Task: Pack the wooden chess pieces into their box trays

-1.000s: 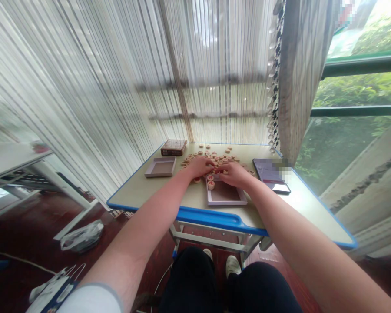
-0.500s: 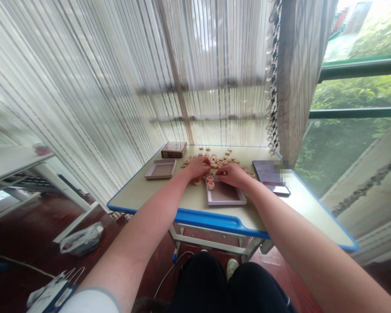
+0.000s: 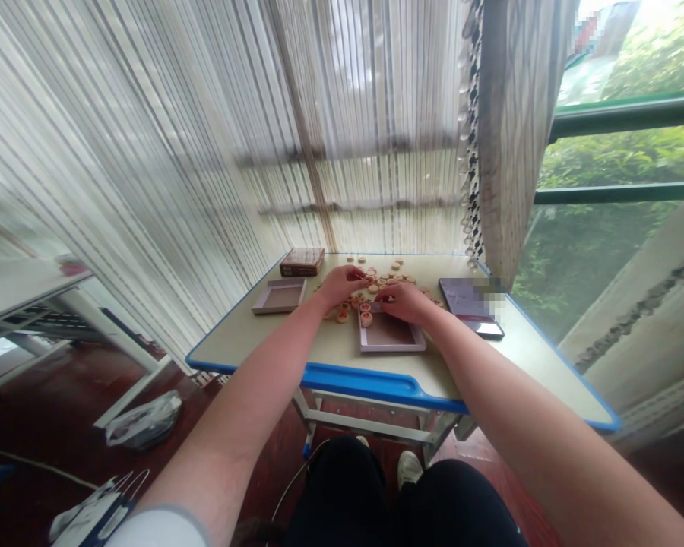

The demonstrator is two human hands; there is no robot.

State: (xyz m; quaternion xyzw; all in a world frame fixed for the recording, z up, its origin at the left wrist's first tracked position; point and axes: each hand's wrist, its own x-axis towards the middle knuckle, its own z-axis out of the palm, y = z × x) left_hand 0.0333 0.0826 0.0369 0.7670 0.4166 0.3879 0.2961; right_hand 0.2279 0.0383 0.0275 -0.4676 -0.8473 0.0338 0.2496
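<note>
My left hand [image 3: 345, 282] reaches over the left side of a loose pile of round wooden Chinese chess pieces [image 3: 396, 280]. Its fingers are bent together at the pieces; what lies between them is too small to make out. Over the far rim of a shallow pale box tray [image 3: 392, 349] is my right hand [image 3: 402, 301], its thumb and fingers pinched on what looks like a chess piece, mostly covered by the fingers. Two chess pieces [image 3: 366, 319] with red characters sit inside the tray's left edge. Several more pieces [image 3: 343, 313] lie left of the tray.
A second shallow tray [image 3: 279, 307] stands on the left of the table [image 3: 228, 334], with a brown box [image 3: 302, 261] behind it. A tablet-like dark device [image 3: 470, 305] lies on the right. Striped string curtains [image 3: 365, 175] hang behind the table's far edge.
My left hand has lifted slightly, and more pieces show beneath it. My right hand stays at the tray's far rim. The view has shifted a little.
</note>
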